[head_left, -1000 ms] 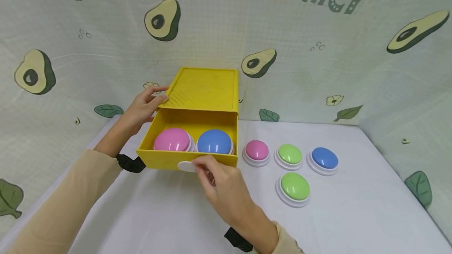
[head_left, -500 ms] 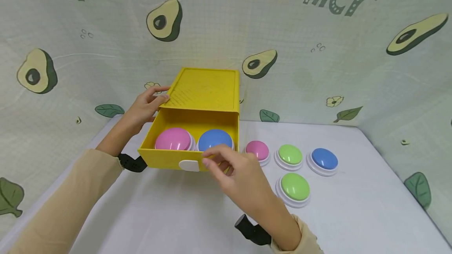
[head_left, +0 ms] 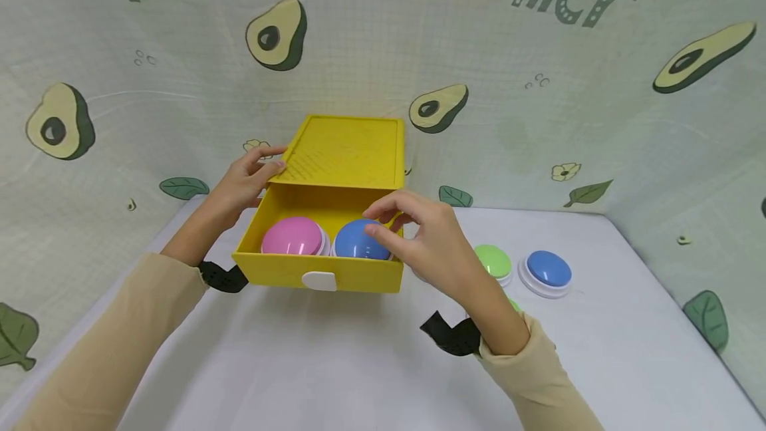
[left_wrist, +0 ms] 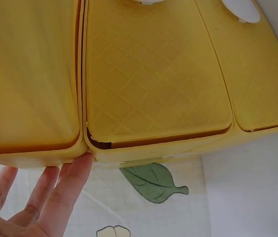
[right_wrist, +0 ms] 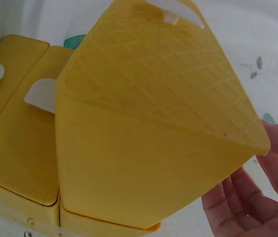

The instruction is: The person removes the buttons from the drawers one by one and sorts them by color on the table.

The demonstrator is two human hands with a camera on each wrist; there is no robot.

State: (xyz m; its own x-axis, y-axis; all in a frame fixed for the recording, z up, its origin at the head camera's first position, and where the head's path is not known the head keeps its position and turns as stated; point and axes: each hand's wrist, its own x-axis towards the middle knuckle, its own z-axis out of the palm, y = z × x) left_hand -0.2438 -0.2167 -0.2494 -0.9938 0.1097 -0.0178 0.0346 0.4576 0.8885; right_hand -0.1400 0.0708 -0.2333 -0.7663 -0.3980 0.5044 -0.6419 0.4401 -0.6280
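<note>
A yellow chest of small drawers (head_left: 347, 148) stands at the table's far edge. Its top drawer (head_left: 254, 268) is pulled out, white tab facing front. Inside it sit a pink domed push button (head_left: 292, 236) at left and a blue domed push button (head_left: 357, 241) at right. My left hand (head_left: 242, 181) rests on the chest's upper left side, fingertips against its edge in the left wrist view. Over the drawer's right wall reaches my right hand (head_left: 426, 235), thumb and fingers spread apart at the blue dome. Whether the thumb touches that dome, I cannot tell.
On the white table (head_left: 335, 358), right of the drawer, are a green button (head_left: 493, 261) and a blue button (head_left: 547, 269). My right arm hides others, with a bit of green showing behind it. Shut lower drawers (left_wrist: 158, 74) appear in the left wrist view.
My right hand has let go of the drawer's white tab and moved up and right, over to the blue button inside. My left hand has stayed put on the chest.
</note>
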